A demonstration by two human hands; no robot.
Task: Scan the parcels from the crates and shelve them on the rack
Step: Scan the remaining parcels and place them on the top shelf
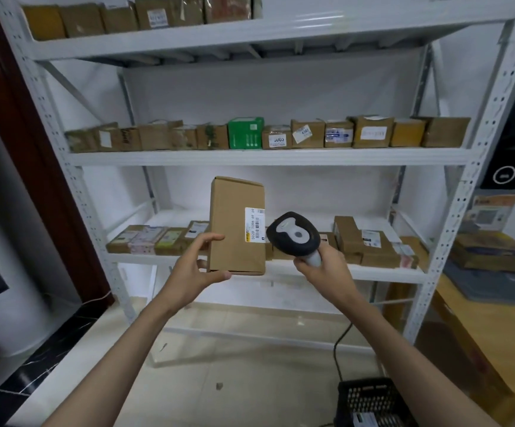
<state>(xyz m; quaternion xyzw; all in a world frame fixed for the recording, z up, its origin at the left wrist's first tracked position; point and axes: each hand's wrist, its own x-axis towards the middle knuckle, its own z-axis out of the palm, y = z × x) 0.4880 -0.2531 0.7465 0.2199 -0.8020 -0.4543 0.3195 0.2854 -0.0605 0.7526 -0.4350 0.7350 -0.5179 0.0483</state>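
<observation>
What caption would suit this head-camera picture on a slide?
Left hand holds a brown parcel upright while the right hand aims a scanner at its label, before the white rack.

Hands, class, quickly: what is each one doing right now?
Left hand: holding the box, upright, thumb and fingers round its lower left edge.
Right hand: gripping the scanner handle.

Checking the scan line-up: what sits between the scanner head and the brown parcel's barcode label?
Nothing. In the head view the scanner, held by the right hand, sits just right of the label on the parcel in the left hand.
</observation>
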